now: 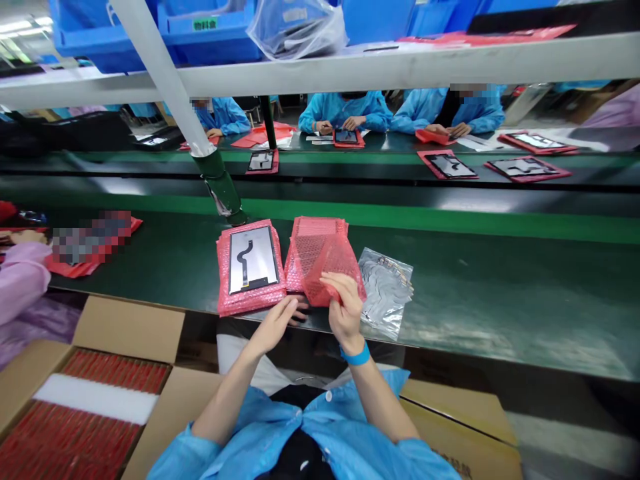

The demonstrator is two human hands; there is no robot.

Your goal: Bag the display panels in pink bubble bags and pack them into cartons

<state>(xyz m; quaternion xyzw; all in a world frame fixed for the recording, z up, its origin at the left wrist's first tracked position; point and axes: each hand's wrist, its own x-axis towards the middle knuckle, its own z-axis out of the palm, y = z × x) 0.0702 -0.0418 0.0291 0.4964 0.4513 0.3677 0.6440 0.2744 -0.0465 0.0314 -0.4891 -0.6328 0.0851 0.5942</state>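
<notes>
My right hand [346, 308], with a blue band at its wrist, pinches the near edge of a red bubble bag [327, 263]. The bag's sheet is lifted and tilted above the red bubble bags [320, 227] stacked beneath. At the bench edge, my left hand [279, 321] has its fingers stretched out, with nothing visible in them. It is nearest to the left stack of red bubble bags [225, 303]. A display panel [263, 253] with a black flex cable lies on that stack. Right of the bags is a clear plastic bag [387, 293] holding thin grey parts.
A green bench [480, 293] runs across, with a post [220, 183] behind the stacks. An open carton [130, 330] packed with red items stands lower left; a closed carton [465, 427] is lower right. Co-workers [345, 113] sit opposite. Blue bins [210, 33] fill the overhead shelf.
</notes>
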